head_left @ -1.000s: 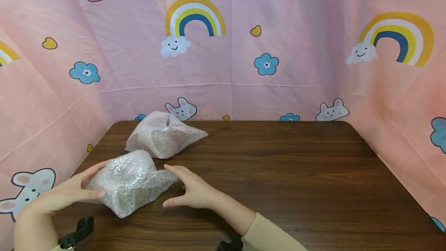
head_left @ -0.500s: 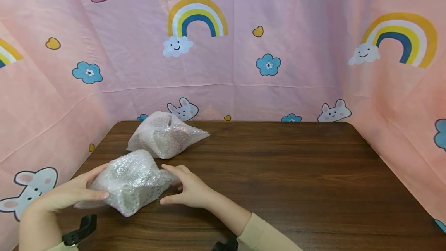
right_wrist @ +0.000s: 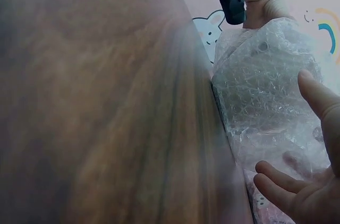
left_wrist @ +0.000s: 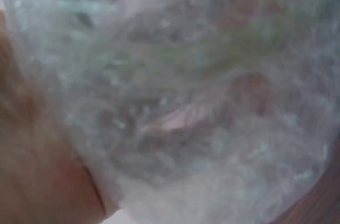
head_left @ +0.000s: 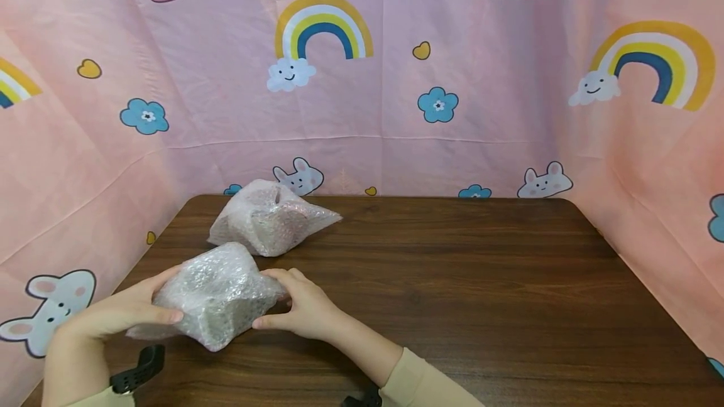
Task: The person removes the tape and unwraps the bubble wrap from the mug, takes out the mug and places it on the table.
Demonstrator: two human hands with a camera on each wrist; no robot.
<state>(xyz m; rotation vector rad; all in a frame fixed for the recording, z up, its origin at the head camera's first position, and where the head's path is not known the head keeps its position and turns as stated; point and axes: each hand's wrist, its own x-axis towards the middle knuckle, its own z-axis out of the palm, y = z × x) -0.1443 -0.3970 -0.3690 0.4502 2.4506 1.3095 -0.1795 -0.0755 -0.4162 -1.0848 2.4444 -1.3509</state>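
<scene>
A bulky bubble-wrapped package [head_left: 226, 294] sits at the near left of the table, shiny and irregular, its contents blurred by the wrap. My left hand [head_left: 136, 306] grips its left side, thumb on the near face and fingers round the back. At the opposite end my right hand [head_left: 305, 306] spreads around the loose right corner, thumb tip at the near edge. The right wrist view shows that thumb [right_wrist: 319, 94] before the wrap and lower fingers extended, with other fingertips seen through the plastic. Close, blurred bubble wrap [left_wrist: 212, 128] fills most of the left wrist view.
A second bubble-wrapped package [head_left: 271, 222] rests just behind, near the table's back left corner. The dark wooden table [head_left: 464, 281] extends to the right. A pink printed cloth [head_left: 481, 61] hangs around the back and both sides.
My right hand has moved in to the left, its thumb now at the package's near edge. The left hand and the package's near corner have shifted slightly right; the whole view has also shifted a little.
</scene>
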